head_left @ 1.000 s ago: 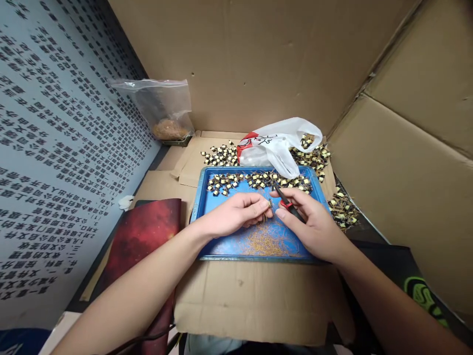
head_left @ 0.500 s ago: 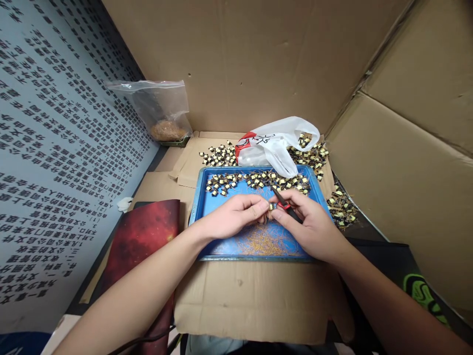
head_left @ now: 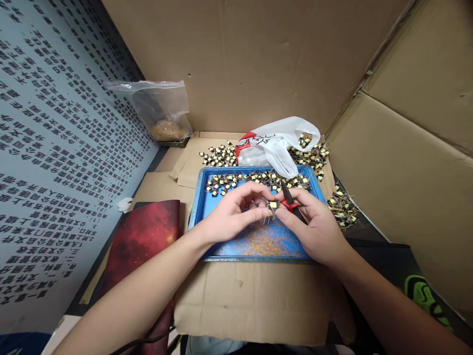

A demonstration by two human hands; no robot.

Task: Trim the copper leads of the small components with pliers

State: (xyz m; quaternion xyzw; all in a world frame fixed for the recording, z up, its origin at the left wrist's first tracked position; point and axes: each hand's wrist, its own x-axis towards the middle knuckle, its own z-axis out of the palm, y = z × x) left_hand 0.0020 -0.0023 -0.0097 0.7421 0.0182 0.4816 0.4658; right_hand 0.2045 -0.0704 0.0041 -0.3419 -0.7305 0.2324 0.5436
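Both my hands are over a blue tray (head_left: 195, 217). Between their fingertips is a small transformer (head_left: 272, 204) wrapped in yellow tape, with thin copper leads hanging below it. My left hand (head_left: 240, 209) pinches its left side with curled fingers. My right hand (head_left: 314, 222) has thumb and forefinger at its right end. That hand also grips a slim red-and-black hand tool (head_left: 291, 204), its dark tapered end pointing up and away; its exact kind is unclear. Cut copper wire bits (head_left: 264, 241) lie in the tray's near part, and more transformers (head_left: 221, 182) line its far side.
Behind the tray, a white plastic bag (head_left: 273, 148) lies among loose transformers (head_left: 310, 158). More transformers (head_left: 342, 207) sit to the right. A zip bag of copper-coloured scraps (head_left: 168, 130) stands at back left. A red patterned mat (head_left: 140, 241) lies left; cardboard walls (head_left: 258, 64) enclose the back and right.
My hands have shifted slightly and the left fingers have opened up a little, showing more of the transformer and its leads. The tool has tilted and moved slightly right.
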